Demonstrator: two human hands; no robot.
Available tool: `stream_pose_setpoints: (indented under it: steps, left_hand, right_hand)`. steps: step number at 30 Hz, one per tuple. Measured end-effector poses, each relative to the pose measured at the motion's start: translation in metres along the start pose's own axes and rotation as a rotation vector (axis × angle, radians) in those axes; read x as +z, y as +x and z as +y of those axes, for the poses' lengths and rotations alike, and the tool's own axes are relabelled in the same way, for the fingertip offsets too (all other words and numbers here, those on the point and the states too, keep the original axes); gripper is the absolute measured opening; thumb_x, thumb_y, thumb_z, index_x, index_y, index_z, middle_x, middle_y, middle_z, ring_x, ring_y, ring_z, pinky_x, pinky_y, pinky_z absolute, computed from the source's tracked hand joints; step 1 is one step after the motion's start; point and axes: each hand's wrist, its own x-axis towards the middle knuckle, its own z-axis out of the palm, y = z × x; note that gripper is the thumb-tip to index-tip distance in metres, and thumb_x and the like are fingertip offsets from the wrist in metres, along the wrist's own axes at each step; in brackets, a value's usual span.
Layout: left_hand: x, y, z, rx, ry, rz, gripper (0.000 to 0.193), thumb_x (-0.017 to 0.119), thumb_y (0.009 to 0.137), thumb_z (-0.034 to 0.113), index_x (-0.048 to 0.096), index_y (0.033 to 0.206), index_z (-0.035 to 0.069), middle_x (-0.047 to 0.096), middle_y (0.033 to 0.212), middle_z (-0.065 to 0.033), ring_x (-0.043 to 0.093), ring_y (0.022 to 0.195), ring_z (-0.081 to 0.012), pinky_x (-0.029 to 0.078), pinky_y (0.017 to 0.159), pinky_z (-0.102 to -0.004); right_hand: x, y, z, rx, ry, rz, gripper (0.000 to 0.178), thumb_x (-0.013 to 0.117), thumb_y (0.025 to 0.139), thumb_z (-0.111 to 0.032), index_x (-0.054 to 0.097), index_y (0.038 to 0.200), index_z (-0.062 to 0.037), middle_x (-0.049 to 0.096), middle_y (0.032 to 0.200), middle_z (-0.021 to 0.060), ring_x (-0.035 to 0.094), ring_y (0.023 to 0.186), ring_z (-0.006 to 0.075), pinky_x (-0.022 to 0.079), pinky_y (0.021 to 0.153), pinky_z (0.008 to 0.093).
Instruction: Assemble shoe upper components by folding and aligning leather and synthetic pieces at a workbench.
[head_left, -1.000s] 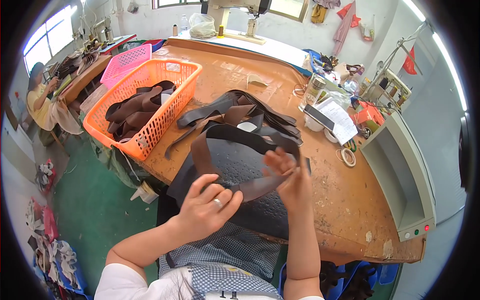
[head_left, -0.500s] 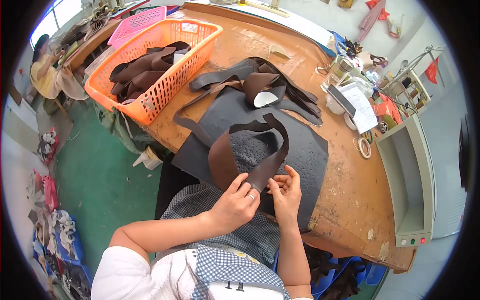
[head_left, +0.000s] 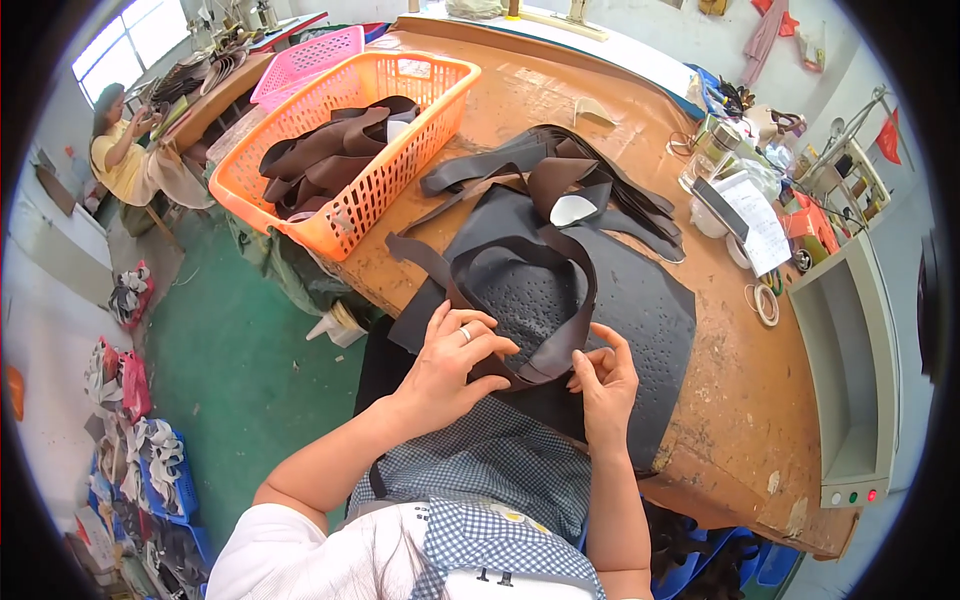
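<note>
Head view: my left hand (head_left: 452, 352) curls its fingers down, pinching the brown strap (head_left: 540, 300) at its near end; my right hand (head_left: 605, 385) nips the same end between fingertips, I think. They work over a dark mat (head_left: 640, 300) on a worn wooden bench (head_left: 740, 400), orange basket (head_left: 300, 215) far left. The strap loops, curved and matte.

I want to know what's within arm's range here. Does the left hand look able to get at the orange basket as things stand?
Probably yes. The orange basket sits open-topped at the bench's left end, and nothing stands between it and the left hand. But that hand is pinching the brown leather piece and would have to let go.
</note>
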Motion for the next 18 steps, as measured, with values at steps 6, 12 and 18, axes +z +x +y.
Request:
stream_pose_setpoints:
  steps: [6, 12, 18]
  left_hand:
    - [0.001, 0.0, -0.008, -0.022, -0.068, 0.027, 0.032, 0.079, 0.071, 0.011, 0.066, 0.1, 0.007, 0.062, 0.102, -0.0088, 0.052, 0.115, -0.0268, 0.031, 0.108, -0.0486]
    - [0.002, 0.002, -0.012, -0.035, -0.082, 0.066, 0.03, 0.079, 0.071, 0.008, 0.068, 0.099, 0.006, 0.065, 0.093, -0.0037, 0.052, 0.113, -0.0244, 0.038, 0.099, -0.039]
    - [-0.006, 0.007, -0.021, -0.136, -0.248, -0.033, 0.018, 0.076, 0.076, 0.007, 0.07, 0.093, 0.005, 0.064, 0.09, -0.002, 0.054, 0.101, -0.021, 0.043, 0.09, -0.0325]
  right_hand:
    - [0.008, -0.008, 0.0, -0.03, 0.041, 0.019, 0.034, 0.063, 0.091, -0.002, 0.056, 0.124, -0.0026, 0.06, 0.079, 0.0008, 0.056, 0.066, 0.0059, 0.047, 0.058, 0.0188]
    - [0.016, -0.021, 0.0, -0.369, -0.248, -0.097, 0.017, 0.064, 0.088, 0.005, 0.067, 0.104, -0.0007, 0.063, 0.079, 0.0026, 0.06, 0.066, 0.0069, 0.048, 0.059, 0.0205]
    - [0.021, -0.012, -0.006, -0.262, -0.298, -0.204, 0.018, 0.065, 0.087, 0.003, 0.065, 0.105, 0.0008, 0.064, 0.077, 0.0049, 0.061, 0.065, 0.0082, 0.049, 0.06, 0.0222]
